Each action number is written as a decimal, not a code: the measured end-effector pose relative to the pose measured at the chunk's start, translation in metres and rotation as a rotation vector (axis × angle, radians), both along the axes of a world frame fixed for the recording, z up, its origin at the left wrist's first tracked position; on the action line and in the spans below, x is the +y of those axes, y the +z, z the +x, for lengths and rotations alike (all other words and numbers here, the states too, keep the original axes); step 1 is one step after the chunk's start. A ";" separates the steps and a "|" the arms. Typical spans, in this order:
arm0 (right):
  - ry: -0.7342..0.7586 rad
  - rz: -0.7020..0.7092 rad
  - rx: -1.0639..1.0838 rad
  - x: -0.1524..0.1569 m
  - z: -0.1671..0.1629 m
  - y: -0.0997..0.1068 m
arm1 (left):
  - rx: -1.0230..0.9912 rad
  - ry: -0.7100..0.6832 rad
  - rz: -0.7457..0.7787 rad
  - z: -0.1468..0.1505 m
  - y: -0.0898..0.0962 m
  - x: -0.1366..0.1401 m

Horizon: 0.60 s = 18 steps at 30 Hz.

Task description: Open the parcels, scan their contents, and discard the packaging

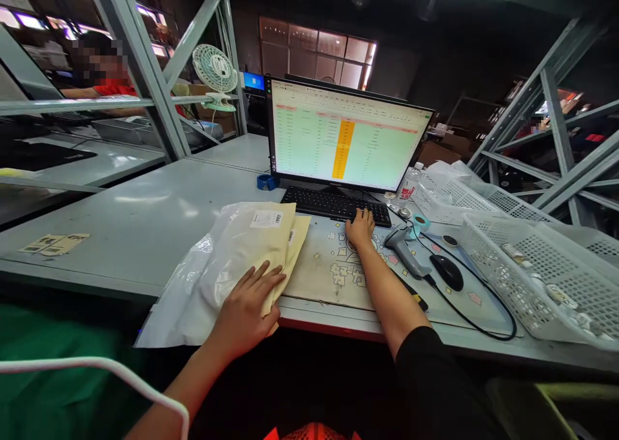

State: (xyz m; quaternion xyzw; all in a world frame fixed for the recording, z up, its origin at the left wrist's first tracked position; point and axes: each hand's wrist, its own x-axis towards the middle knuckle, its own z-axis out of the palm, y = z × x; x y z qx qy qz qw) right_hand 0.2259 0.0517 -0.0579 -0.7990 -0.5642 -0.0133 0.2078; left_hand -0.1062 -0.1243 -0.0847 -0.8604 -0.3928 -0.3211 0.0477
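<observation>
My left hand [251,301] grips the near edge of the stacked mailing bags, fingers over the top and thumb at the side. The upper mailing bag [232,240] is clear plastic over pale yellow, with a white barcode label; another yellow bag [300,233] sticks out beneath it. Over the right part of the black keyboard [319,204] lies my right hand [360,228], holding nothing, its fingers spread on the keys. Behind the keyboard a monitor [309,137] displays a spreadsheet with an orange column. Near my right forearm rests a grey barcode scanner [406,253].
A black mouse [445,272] and the scanner's looping cable lie at right, beside white perforated baskets [522,291] with small items inside. A roll of blue tape [267,182] sits left of the keyboard. A clip fan [215,69] and another person [113,88] are at left.
</observation>
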 end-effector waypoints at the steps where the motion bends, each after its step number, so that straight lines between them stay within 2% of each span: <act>1: -0.022 0.002 0.008 0.004 -0.003 -0.006 | 0.001 0.003 0.004 -0.001 0.000 0.000; 4: -0.048 -0.013 0.034 0.010 -0.002 -0.017 | 0.010 0.009 0.009 -0.001 0.000 0.000; 8: -0.055 -0.021 0.040 0.013 0.005 -0.021 | 0.062 -0.006 -0.009 -0.002 0.006 -0.003; 13: -0.048 0.020 0.038 0.009 0.002 -0.015 | 0.195 -0.045 -0.061 -0.024 0.017 -0.030; 16: -0.011 0.077 0.029 0.003 -0.005 -0.003 | 0.237 0.038 -0.040 -0.050 0.001 -0.041; 18: 0.131 0.053 0.011 -0.006 -0.016 0.008 | 0.176 0.116 0.017 -0.069 -0.016 -0.038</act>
